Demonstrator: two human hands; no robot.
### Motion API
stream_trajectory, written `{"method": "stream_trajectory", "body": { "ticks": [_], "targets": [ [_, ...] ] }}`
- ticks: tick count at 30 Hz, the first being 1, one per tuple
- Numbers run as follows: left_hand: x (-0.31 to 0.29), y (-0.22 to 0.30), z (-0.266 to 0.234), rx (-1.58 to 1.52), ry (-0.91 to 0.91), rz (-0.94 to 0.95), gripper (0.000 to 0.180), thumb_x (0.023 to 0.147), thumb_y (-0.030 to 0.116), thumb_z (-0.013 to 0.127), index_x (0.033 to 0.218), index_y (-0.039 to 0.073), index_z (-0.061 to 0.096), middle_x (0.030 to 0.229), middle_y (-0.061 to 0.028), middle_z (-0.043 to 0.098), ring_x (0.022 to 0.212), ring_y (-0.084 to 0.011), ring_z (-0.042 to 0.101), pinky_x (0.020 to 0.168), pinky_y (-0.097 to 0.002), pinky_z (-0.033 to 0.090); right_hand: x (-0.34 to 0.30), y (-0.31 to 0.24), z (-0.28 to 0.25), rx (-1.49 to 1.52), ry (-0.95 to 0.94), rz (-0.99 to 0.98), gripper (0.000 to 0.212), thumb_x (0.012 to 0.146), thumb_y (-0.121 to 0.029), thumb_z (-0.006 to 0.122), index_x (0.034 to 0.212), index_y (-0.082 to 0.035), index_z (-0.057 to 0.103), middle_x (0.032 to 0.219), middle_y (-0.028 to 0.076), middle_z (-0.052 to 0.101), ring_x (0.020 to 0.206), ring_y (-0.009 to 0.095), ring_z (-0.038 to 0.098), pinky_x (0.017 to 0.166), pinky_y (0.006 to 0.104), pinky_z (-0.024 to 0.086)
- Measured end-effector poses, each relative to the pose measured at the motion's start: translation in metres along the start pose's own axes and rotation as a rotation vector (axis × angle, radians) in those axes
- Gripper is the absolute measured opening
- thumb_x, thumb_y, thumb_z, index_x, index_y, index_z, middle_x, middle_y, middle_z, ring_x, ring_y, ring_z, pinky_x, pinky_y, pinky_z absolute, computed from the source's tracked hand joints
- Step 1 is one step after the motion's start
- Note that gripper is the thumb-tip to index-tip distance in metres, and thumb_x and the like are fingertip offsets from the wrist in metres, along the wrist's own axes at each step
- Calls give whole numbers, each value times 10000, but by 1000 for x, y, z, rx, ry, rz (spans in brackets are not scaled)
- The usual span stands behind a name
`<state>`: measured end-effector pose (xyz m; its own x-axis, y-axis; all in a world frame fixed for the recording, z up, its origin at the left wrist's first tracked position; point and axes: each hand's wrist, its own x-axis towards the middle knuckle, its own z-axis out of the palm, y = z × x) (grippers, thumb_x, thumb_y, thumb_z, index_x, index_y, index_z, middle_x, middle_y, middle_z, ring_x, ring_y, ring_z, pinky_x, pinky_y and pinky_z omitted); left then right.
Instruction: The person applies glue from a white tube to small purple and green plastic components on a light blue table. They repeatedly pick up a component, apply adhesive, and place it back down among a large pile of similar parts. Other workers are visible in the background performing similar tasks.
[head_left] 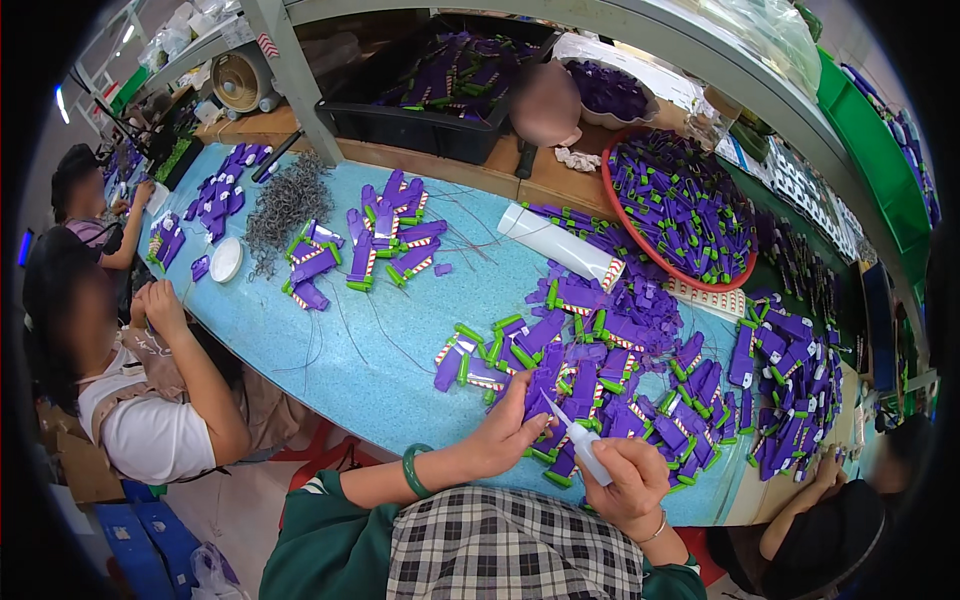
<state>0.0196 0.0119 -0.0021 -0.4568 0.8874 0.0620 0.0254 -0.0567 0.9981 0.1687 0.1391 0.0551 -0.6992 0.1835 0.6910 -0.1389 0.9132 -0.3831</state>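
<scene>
Person at work on a speckled, light-blue table (385, 365), seen from above. The left hand (503, 434) has its grip pinched on a flat purple plastic piece (542, 384), held just above the near edge of a heap of purple-and-green plastic pieces (655, 405); its full outline merges with the heap. Many heaped pieces bear bright green, rounded ends and red-and-white striped bands. The right hand (634, 482) has its grip wrapped around a translucent white squeeze bottle (588, 455), whose slender tapered nozzle points toward the held piece; contact cannot be told. Containers: a round red plastic basket (648, 257), tilted, full of purple-and-green pieces; a rectangular black plastic bin (405, 130), holding similar pieces; a pale scalloped bowl (648, 110), filled with dark purple parts; a small round white dish (226, 262), its contents indistinct.
</scene>
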Motion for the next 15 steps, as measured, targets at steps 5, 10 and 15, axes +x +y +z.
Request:
{"method": "stream_trajectory", "body": {
  "ticks": [5, 10, 15],
  "targets": [
    [0, 0, 2, 46, -11, -89, 517, 974, 65, 495, 1395, -27, 210, 1145, -123, 523, 975, -173, 565, 868, -324, 477, 1, 0, 0, 18, -25, 8, 400, 638, 7, 816, 1013, -17, 682, 842, 84, 634, 635, 201, 628, 492, 287, 485],
    [-2, -4, 3, 58, 2, -78, 524, 984, 99, 497, 1396, -32, 200, 1147, -120, 540, 1013, -174, 556, 893, -322, 461, 1, 0, 0, 9, -35, -3, 401, 640, 9, 814, 1017, -17, 681, 843, 82, 628, 630, 196, 624, 486, 286, 477],
    [0, -8, -4, -245, -25, -103, 524, 982, 106, 506, 1408, -7, 222, 1155, -115, 547, 1002, -175, 573, 895, -344, 477, -2, 0, 1, 4, 0, -8, 411, 624, 7, 822, 1009, -19, 682, 849, 85, 627, 623, 194, 622, 484, 280, 473]
  ]
}}
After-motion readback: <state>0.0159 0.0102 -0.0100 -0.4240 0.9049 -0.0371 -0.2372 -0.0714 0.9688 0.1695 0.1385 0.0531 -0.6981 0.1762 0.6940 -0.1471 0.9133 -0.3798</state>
